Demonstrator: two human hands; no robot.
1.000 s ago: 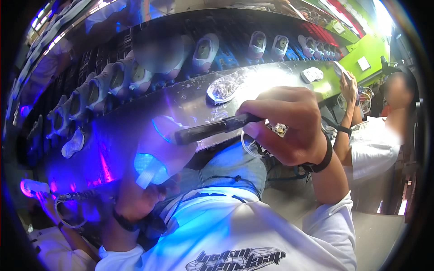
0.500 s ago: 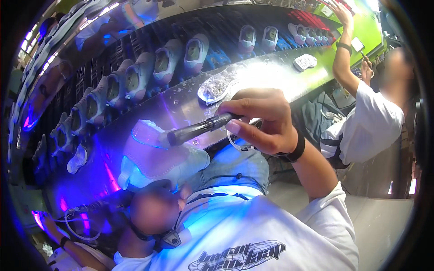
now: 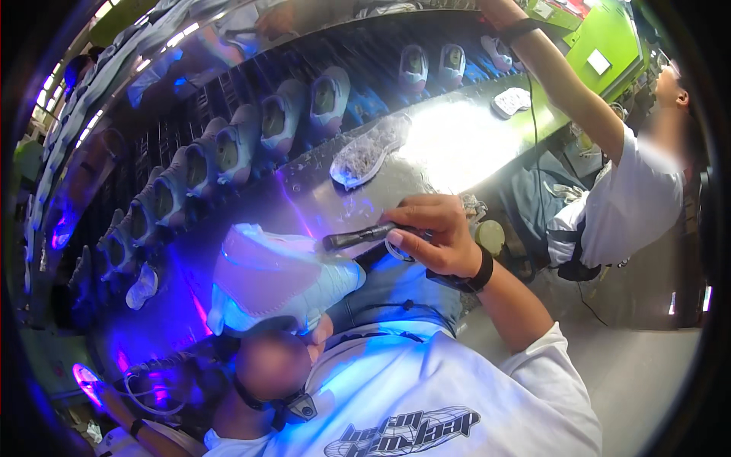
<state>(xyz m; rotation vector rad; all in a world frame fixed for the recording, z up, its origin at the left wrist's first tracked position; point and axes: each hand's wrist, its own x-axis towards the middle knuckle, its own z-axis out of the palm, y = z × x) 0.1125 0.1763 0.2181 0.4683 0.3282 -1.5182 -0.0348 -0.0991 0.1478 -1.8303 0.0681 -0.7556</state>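
A pale shoe upper (image 3: 266,278), lit blue and violet, sits tilted in front of me. My left hand (image 3: 321,337) grips it from below; much of that hand is blurred or hidden behind the shoe. In my right hand (image 3: 438,234) a dark-handled brush (image 3: 358,238) is pinched between thumb and fingers. Its tip reaches the shoe's upper right side; whether it touches is hard to tell. A thin clear loop of tubing or cord hangs by the right fingers. Beyond the brush, a shoe sole (image 3: 369,152) lies on the metal ledge (image 3: 304,202).
A row of pale shoes (image 3: 330,99) stands on the dark conveyor behind the ledge. Loose soles (image 3: 512,102) lie at right and at left (image 3: 142,286). A co-worker's arm (image 3: 567,84) extends over the line at right. Another person's hand (image 3: 103,392) shows lower left.
My right hand has come down and left with the brush. The shoe has shifted slightly right and turned. The co-worker at right has stretched an arm farther across the conveyor.
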